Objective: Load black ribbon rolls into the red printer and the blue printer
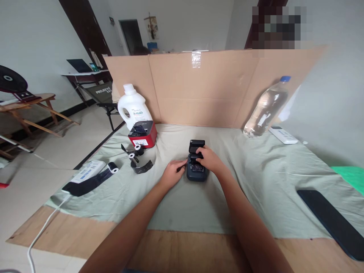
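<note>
A small dark device that looks like a portable label printer lies on the cloth in front of me, its black lid raised at the far side. My right hand reaches over it from the right. Its thumb and fingers close around a dark part between the lid and the body; I cannot make out that part's details. Along the printer's left side rests my left hand, fingers stretched towards it and the fingertips touching its edge.
At the left are a red-and-black box, black paper rolls, an unrolled black strip and a white power strip. Behind stand a white jug, a cardboard screen and a water bottle. A phone lies right.
</note>
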The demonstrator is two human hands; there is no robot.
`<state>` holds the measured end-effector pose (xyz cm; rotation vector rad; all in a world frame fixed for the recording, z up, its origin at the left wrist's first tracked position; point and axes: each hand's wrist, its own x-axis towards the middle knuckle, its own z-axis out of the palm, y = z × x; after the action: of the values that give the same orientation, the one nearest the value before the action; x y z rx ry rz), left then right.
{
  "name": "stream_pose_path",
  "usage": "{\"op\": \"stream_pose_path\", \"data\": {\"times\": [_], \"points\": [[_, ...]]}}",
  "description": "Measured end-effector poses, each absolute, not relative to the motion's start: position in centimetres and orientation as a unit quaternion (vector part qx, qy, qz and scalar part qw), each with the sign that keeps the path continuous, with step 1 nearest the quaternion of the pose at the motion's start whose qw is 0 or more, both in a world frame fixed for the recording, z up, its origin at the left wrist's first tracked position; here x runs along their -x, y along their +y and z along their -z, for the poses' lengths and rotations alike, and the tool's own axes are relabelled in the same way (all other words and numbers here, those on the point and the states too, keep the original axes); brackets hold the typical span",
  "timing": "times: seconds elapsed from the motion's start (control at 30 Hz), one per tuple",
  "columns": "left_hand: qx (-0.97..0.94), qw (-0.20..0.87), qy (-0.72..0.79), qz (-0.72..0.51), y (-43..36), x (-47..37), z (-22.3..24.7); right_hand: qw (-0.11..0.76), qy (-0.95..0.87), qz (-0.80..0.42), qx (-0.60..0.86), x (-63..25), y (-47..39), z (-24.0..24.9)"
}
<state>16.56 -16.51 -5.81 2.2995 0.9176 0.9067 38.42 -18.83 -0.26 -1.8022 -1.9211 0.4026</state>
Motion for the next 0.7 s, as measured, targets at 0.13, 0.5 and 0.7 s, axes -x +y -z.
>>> {"op": "stream_pose_path", "data": {"times": [0.13, 0.5, 0.7], "points": [[-0.845, 0.250, 0.333, -0.336, -16.5, -16.6, 5.8, 0.235, -0.700, -0.141, 0.660, -38.4, -18.8, 0.2], [-0.851, 0.244, 0.330, -0.329, -16.3, -16.5, 6.0, 0.184, -0.681, -0.118, 0.699, -37.7, -19.1, 0.0], [-0.848, 0.210, 0.328, -0.359, -17.9, -16.8, 4.8, 0.267, -0.652, -0.081, 0.705, -37.7, -18.9, -1.0]]}}
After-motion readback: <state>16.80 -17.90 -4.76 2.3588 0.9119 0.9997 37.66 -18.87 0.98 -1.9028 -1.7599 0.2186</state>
